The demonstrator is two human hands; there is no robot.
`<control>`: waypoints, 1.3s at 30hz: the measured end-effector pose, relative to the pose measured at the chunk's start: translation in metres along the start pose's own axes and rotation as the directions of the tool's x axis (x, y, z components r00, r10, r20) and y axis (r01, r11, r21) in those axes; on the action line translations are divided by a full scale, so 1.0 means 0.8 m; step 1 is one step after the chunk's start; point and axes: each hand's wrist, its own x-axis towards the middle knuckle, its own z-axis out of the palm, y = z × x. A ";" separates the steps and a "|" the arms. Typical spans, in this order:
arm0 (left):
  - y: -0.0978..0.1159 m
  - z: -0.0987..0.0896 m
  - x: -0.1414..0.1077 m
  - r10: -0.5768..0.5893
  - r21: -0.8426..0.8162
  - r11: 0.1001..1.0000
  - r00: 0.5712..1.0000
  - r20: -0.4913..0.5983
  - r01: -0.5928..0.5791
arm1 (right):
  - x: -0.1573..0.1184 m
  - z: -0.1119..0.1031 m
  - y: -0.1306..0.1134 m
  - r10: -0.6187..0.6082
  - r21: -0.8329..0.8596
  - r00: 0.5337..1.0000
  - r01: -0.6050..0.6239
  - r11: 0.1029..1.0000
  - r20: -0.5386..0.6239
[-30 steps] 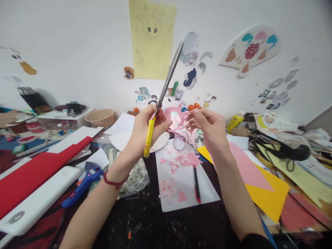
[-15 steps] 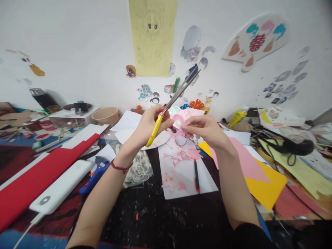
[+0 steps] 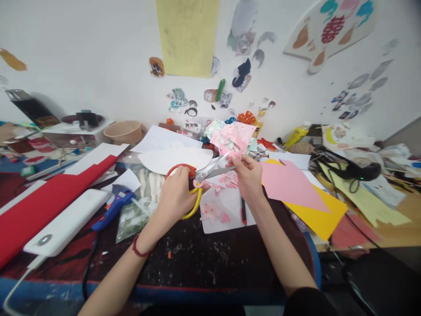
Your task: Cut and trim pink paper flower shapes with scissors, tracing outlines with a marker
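Note:
My left hand [image 3: 177, 191] is closed round the scissors [image 3: 213, 169], which have one red and one yellow handle. Their blades point right, slightly parted. By the blades and at the fingertips of my right hand [image 3: 249, 175] is a pink paper piece [image 3: 234, 154]; its outline merges with the patterned pink paper [image 3: 241, 134] behind. A small pink bit [image 3: 198, 184] shows beside my left fingers. Below lies a white sheet [image 3: 213, 224] with pink cut-outs and a red-black pen [image 3: 244, 211].
A blue glue gun [image 3: 113, 206], white power bank [image 3: 69, 221] and red strip [image 3: 55, 197] lie left. Pink paper [image 3: 292, 184] over yellow paper [image 3: 329, 219] is at right. A round tan bowl [image 3: 123, 132] and white papers [image 3: 173, 156] stand behind.
The view has shifted. My left hand has lowered, and the scissors have turned from pointing up toward the wall to pointing right, near my right hand. The pink ring-shaped piece is now harder to see.

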 end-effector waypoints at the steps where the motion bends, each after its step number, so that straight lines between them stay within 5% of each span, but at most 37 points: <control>1: -0.005 0.004 0.001 -0.008 0.006 1.000 1.000 0.011 0.008 | -0.001 -0.002 0.007 -0.003 -0.004 1.000 0.003 1.000 -0.015; 12: -0.019 0.020 -0.002 -0.076 -0.006 0.997 0.992 0.104 0.077 | -0.004 -0.020 0.028 -0.054 -0.110 0.999 0.054 0.992 0.006; 20: -0.020 0.017 -0.012 -0.090 -0.018 0.995 0.980 0.175 0.095 | -0.006 -0.024 0.035 -0.122 -0.142 0.987 0.107 0.984 -0.102; 39: -0.019 0.019 -0.012 -0.153 0.027 0.988 0.969 0.194 0.150 | -0.009 -0.027 0.041 -0.131 -0.139 0.991 0.132 0.982 0.016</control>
